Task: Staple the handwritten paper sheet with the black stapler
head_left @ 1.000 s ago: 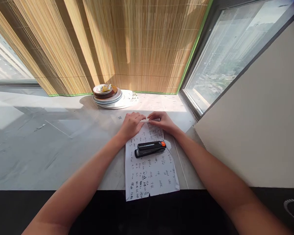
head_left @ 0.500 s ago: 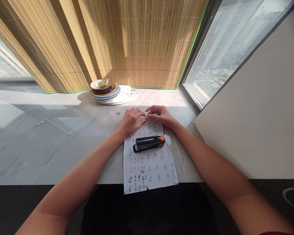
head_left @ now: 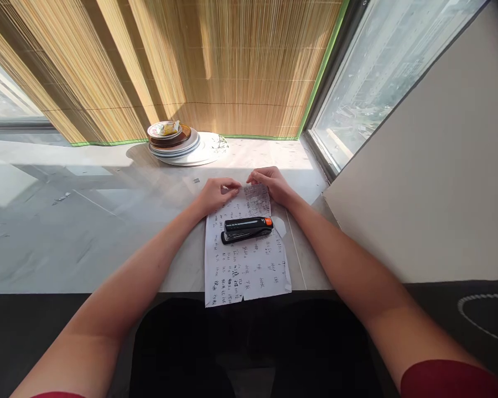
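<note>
A long sheet of paper (head_left: 253,262) covered in handwriting lies on the marble surface in front of me, its near end sticking out past the edge. A black stapler (head_left: 248,230) with an orange end rests across it. At the far left corner of the paper, my left hand (head_left: 214,195) is closed, thumb and fingers pinching its edge. My right hand (head_left: 273,184) is closed at the far right corner, fingers curled by the densely marked part. Its fingertips partly hide what they grip, which looks like the paper's far edge.
A stack of plates (head_left: 176,150) with a small yellow packet (head_left: 169,129) on top stands at the back, before a bamboo blind (head_left: 232,72). Small metal bits (head_left: 196,180) lie left of my hands. A white wall (head_left: 431,182) borders the surface on the right.
My hands have moved slightly apart along the paper's far edge, uncovering more of the dense marks there. The whole view has shifted a little; the stapler still lies on the paper.
</note>
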Available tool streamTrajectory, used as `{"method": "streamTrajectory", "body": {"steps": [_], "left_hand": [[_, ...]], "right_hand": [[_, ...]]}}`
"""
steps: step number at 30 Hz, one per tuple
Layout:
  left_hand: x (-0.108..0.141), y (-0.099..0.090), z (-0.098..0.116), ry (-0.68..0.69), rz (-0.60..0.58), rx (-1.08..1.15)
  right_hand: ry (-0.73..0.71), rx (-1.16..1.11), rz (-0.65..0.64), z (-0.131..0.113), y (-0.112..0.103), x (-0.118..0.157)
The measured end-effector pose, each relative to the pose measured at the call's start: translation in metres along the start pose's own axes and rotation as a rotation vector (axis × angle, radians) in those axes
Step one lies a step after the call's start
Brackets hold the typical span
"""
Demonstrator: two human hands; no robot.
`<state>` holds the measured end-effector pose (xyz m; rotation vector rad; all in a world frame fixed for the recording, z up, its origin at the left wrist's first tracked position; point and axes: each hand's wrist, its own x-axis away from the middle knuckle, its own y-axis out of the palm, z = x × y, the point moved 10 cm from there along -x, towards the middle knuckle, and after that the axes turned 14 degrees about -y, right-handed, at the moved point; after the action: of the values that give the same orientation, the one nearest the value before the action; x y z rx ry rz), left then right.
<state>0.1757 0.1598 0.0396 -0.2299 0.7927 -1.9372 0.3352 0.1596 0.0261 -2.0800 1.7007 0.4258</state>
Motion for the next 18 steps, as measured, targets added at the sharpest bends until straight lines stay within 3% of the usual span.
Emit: {"method": "streamTrajectory", "body": {"steps": [8, 18], "left_hand": [[-0.001, -0.005, -0.003, 0.005, 0.070, -0.074], [0.000, -0.021, 0.002, 0.041, 0.226, -0.311]], "right_hand": [[-0.072, 0.081, -0.049, -0.005, 0.003, -0.003], [-0.114, 0.425, -0.156, 0.000, 0.002, -0.004]]}}
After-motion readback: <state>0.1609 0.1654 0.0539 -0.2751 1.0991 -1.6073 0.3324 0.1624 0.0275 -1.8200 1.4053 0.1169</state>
